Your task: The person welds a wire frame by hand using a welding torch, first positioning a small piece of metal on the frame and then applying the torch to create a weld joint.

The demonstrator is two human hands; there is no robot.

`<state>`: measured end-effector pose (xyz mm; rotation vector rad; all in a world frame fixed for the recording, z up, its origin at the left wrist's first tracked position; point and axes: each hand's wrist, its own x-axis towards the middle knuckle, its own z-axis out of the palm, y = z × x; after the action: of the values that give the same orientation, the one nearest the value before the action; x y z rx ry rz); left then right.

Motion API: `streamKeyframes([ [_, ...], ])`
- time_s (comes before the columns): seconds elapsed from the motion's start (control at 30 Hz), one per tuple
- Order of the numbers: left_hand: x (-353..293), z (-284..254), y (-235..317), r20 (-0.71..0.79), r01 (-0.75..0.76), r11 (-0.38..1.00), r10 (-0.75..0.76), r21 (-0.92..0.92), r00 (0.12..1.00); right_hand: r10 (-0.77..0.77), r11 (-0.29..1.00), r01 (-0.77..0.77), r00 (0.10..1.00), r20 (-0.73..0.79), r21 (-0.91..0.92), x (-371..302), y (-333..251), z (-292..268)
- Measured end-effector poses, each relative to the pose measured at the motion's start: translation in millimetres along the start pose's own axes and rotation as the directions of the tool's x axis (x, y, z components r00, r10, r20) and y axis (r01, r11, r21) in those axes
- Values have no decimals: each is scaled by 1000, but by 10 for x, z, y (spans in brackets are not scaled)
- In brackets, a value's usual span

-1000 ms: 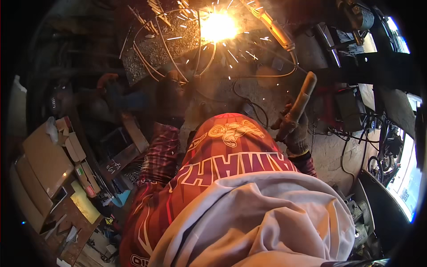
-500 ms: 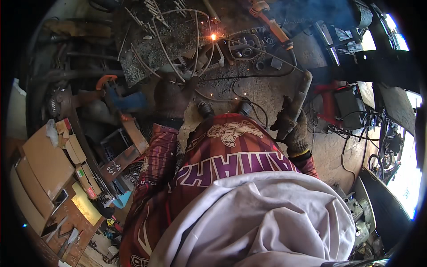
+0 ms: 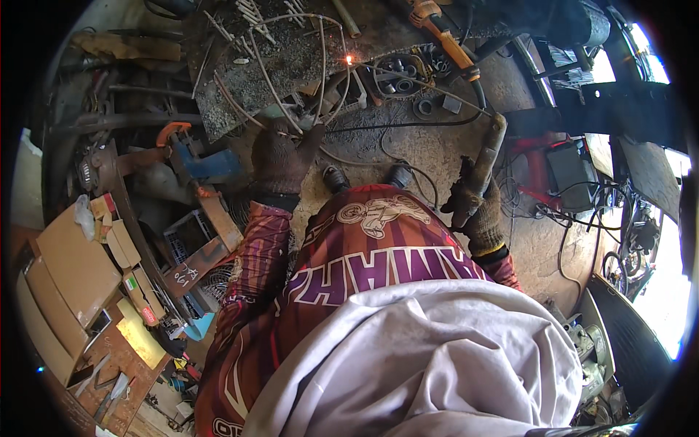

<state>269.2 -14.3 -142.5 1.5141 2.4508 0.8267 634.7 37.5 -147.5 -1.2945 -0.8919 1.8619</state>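
My left hand (image 3: 278, 162), in a dark glove, is closed on the near end of a frame of bent metal rods (image 3: 323, 67), which stands on the worktop. In my gloved right hand (image 3: 482, 218) is a welding electrode holder (image 3: 489, 156). From its tip a thin welding electrode (image 3: 440, 89) reaches left to the frame. Where electrode and frame meet, a small orange spot (image 3: 349, 60) glows; whether they touch I cannot tell.
Gritty metal worktop (image 3: 218, 109) ahead, with loose rods (image 3: 255, 18), an orange angle grinder (image 3: 445, 42) and a tray of metal parts (image 3: 400, 76). A red and grey machine (image 3: 535, 167) and cables (image 3: 564, 251) lie right. Cardboard boxes (image 3: 76, 251) stand left.
The bright white arc has shrunk to a small orange glow. Flying sparks are gone and the blue smoke has thinned. Both hands have hardly moved.
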Motion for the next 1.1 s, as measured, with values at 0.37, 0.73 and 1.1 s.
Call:
streamKeyframes([
  [0.37,-70,135,-197,-22,17,1000,-17,-5,1000,-16,997,12,998,58,72,37,86,-42],
  [0.73,-33,-15,-71,47,-86,985,79,149,996,-213,974,216,976,55,-62,55,176,-65],
  [1.1,-22,57,-159,-73,-41,991,32,-126,997,-28,988,27,1000,7,154,2,51,18],
])
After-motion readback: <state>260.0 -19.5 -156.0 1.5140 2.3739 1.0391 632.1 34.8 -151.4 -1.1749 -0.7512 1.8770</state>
